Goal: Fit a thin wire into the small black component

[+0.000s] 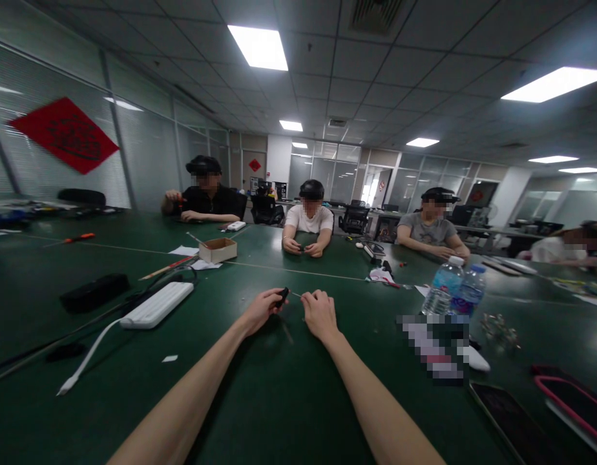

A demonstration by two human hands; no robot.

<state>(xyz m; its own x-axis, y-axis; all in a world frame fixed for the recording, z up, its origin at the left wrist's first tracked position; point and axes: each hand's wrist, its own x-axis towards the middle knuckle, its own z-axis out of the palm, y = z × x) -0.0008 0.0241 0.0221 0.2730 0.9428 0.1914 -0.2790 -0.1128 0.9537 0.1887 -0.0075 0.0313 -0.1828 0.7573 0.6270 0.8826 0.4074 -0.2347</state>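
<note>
One small black piece (282, 297) is gripped in the left hand (260, 311) above the table (279, 400), well in from its far edge; the right hand (322, 315) pinches a thin rod (296, 294) just beside it. Whether they are joined, so what is done or left, I cannot tell.

Lit ceiling panels (260, 48); glass partitions (153, 139); green table (279, 400)

dim overall, lit from above by ceiling panels (258, 48), blown out white. shows faint sheen on green tabletop (109, 413). bends and stretches toward edges, goes soft at far right, pixelated in patches.
</note>
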